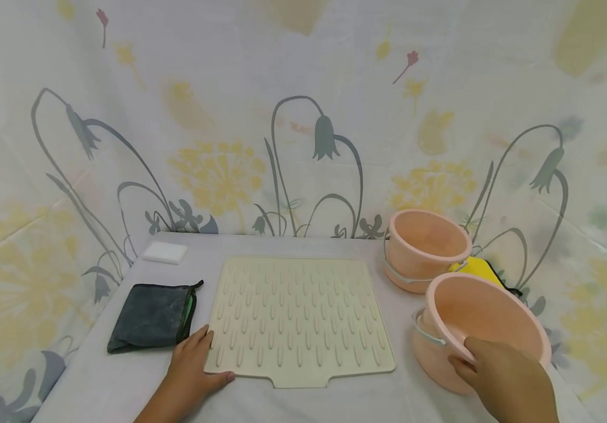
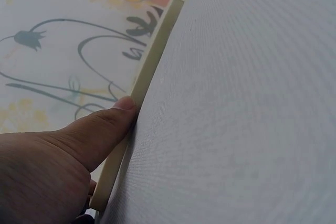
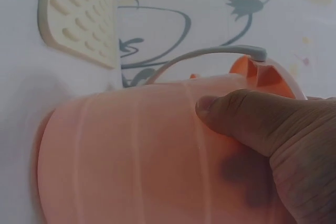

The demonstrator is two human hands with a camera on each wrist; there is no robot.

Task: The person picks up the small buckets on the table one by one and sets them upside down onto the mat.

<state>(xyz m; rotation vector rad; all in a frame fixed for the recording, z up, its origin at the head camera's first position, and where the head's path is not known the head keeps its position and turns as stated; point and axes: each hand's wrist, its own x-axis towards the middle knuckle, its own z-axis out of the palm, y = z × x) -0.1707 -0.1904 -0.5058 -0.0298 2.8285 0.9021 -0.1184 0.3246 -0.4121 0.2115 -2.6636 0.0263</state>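
Observation:
My right hand (image 1: 509,373) grips the near rim of a peach plastic bucket (image 1: 443,352), thumb on the outer wall. In the right wrist view the fingers inside show as a dark shadow through the bucket wall (image 3: 131,150). The bucket has a pale grey handle (image 3: 205,52). At the cream ridged drying mat (image 1: 303,317), my left hand (image 1: 189,364) rests on the near left corner, with its fingers along the side edge and its thumb along the front edge. The left wrist view shows that straight thumb against the mat's edge (image 2: 157,51).
Behind the gripped bucket stands a second peach bucket (image 1: 425,273), with a yellow item (image 1: 478,269) edged in black beside it. Left of the mat lies a folded dark grey-green cloth item (image 1: 150,317) with a loop. A white block (image 1: 165,252) sits at the back left. Patterned fabric (image 1: 218,117) hangs behind the table.

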